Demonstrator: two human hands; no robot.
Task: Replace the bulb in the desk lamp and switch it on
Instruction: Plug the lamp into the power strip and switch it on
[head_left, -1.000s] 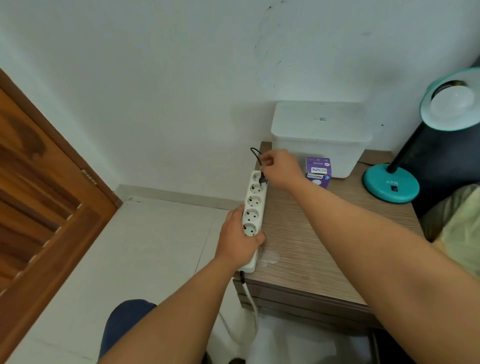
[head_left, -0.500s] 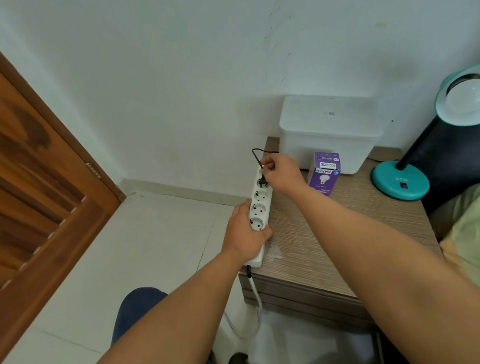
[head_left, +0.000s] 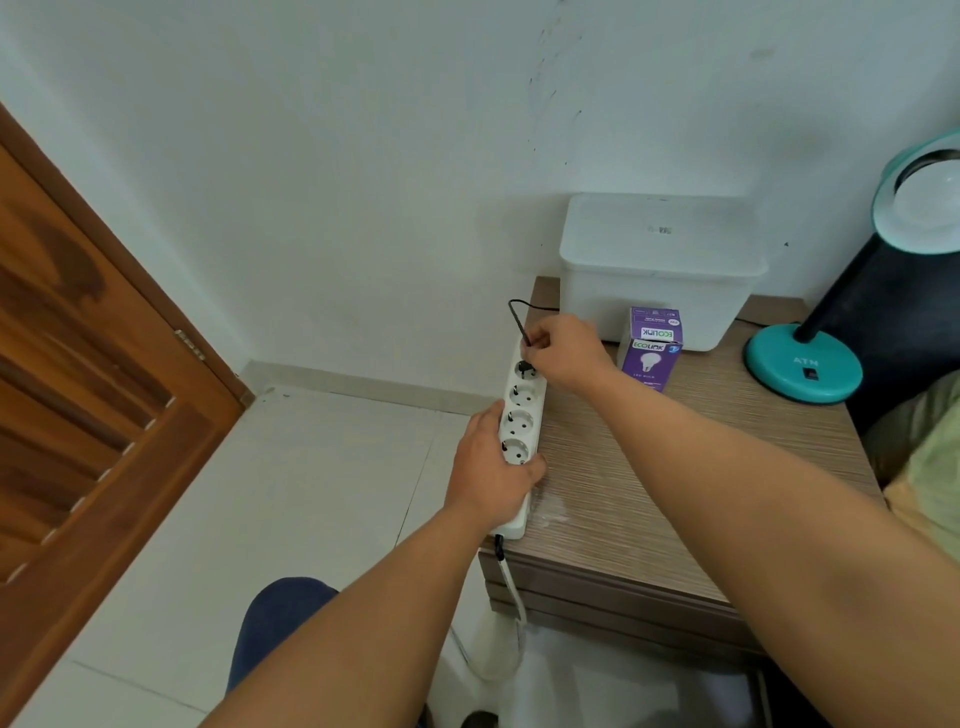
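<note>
1. Far left: door (head_left: 93, 395), tiled floor (head_left: 311, 493). Not part of the job.
2. Left hand (head_left: 491, 467) clamped on near end of power strip (head_left: 519, 431), pinning it to left edge of desk (head_left: 649, 493). Strip's own lead drops off front edge toward floor.
3. Right hand (head_left: 563, 351) at far end of strip, fingers pinched on black plug (head_left: 525, 368) at the farthest socket. Black cord (head_left: 517, 314) loops up from plug and runs back behind the box. Seated or part-way in: cannot tell, fingers cover it. Going in or coming out: also cannot tell from this view.
4. Three nearer sockets visible and vacant.
5. White lidded box (head_left: 660, 260) against wall, behind bulb carton (head_left: 652, 348). Carton upright, purple, bulb picture on front, just right of right hand. Open or sealed: unclear.
6. Lamp (head_left: 802, 364) at right edge of desk: teal base, dark stem, teal shade cut off by frame. Bulb (head_left: 930, 200) sits in shade, unlit. Old or new bulb: cannot tell.
7. Progress call: current step is the mains connection. If bulb in shade is the new one, left to do is seat plug and press switch on base. If it is the old one, whole swap is still ahead.
</note>
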